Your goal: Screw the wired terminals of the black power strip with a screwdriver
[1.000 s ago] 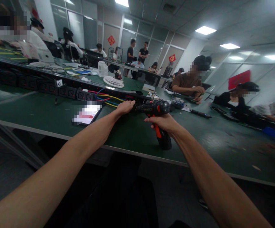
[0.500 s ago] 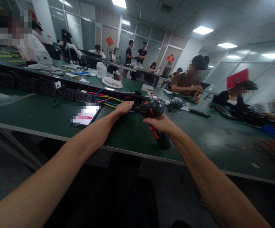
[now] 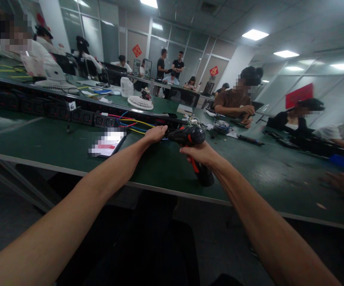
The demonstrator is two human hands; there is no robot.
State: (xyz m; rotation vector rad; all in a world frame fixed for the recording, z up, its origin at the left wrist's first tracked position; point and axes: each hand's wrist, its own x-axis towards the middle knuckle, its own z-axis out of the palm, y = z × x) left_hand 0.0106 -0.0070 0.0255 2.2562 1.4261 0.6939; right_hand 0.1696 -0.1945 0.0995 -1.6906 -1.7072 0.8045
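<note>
My right hand (image 3: 200, 154) is wrapped round the grip of a black and orange cordless drill (image 3: 189, 137), whose nose points left along the green table (image 3: 55, 145). My left hand (image 3: 156, 133) lies just in front of the drill's nose, fingers curled down on something I cannot make out, next to a bundle of coloured wires (image 3: 133, 124). The wires run from a long black power strip (image 3: 79, 116) with several sockets.
A phone (image 3: 108, 143) lies flat on the table, left of my left hand. A white fan grille (image 3: 141, 103) and a white jug (image 3: 127, 86) stand behind the strip. Several people sit or stand at the tables beyond. Cables and small parts (image 3: 222, 128) lie to the right.
The drill has shifted slightly left toward my left hand. Both hands otherwise hold their places.
</note>
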